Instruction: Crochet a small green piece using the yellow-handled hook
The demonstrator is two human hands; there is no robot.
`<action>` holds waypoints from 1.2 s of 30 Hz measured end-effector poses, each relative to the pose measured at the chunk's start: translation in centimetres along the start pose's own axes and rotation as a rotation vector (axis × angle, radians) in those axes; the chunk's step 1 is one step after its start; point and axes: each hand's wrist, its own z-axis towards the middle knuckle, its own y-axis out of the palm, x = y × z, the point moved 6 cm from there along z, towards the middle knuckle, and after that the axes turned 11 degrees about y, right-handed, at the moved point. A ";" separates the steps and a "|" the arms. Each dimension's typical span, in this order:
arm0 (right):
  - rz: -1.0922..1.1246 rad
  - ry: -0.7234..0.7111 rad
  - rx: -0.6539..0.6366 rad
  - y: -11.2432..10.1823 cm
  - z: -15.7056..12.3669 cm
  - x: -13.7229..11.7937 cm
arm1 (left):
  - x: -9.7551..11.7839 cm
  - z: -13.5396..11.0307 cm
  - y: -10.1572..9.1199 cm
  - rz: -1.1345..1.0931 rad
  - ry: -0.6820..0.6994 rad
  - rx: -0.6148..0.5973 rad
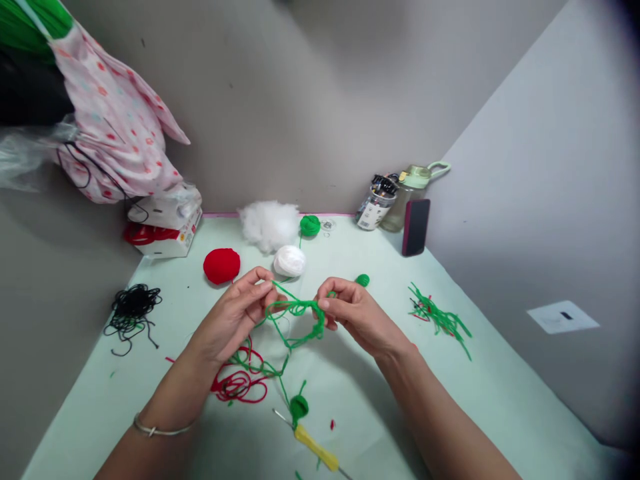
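Note:
My left hand (239,312) and my right hand (353,313) are raised over the pale green table (500,393), both pinched on a tangled strand of green yarn (293,317) stretched between them. The yarn trails down past loose red yarn (240,381) to a small green crocheted piece (299,406). A yellow-handled crochet hook (316,448) lies just below that piece. A bracelet is on my left wrist.
Behind my hands sit a red yarn ball (221,265), a white ball (289,261), white stuffing (269,225) and a green ball (309,225). Black yarn (133,308) lies left, green scraps (440,319) right. A jar (375,203), bottle (411,193) and phone (416,227) stand by the wall.

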 end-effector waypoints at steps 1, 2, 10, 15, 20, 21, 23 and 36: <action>-0.006 -0.001 0.004 -0.1 0.0 0.0 | -0.1 -0.1 0.1 -0.009 -0.012 -0.015; -0.027 -0.010 0.014 -0.2 0.0 -0.1 | -0.1 -0.1 0.2 -0.009 -0.023 -0.034; -0.269 -0.077 0.164 -2.8 -0.2 -1.1 | 0.1 -0.3 -0.8 0.294 -0.080 -0.188; -0.076 -0.096 0.200 -3.5 0.0 -1.1 | 0.1 0.1 -2.1 0.617 0.013 -0.154; 0.020 -0.050 0.148 -2.3 -0.1 -0.8 | 0.9 -0.2 -0.9 0.731 0.090 -0.092; 0.028 -0.046 0.133 -2.0 -0.1 -0.8 | 1.0 -0.3 -0.4 0.715 0.091 -0.072; 0.028 -0.046 0.086 -1.2 -0.2 -0.7 | 0.7 -0.6 1.0 0.618 0.078 -0.083; -0.092 -0.032 0.088 -0.2 -0.3 0.1 | -0.1 -0.7 2.4 0.277 0.015 -0.217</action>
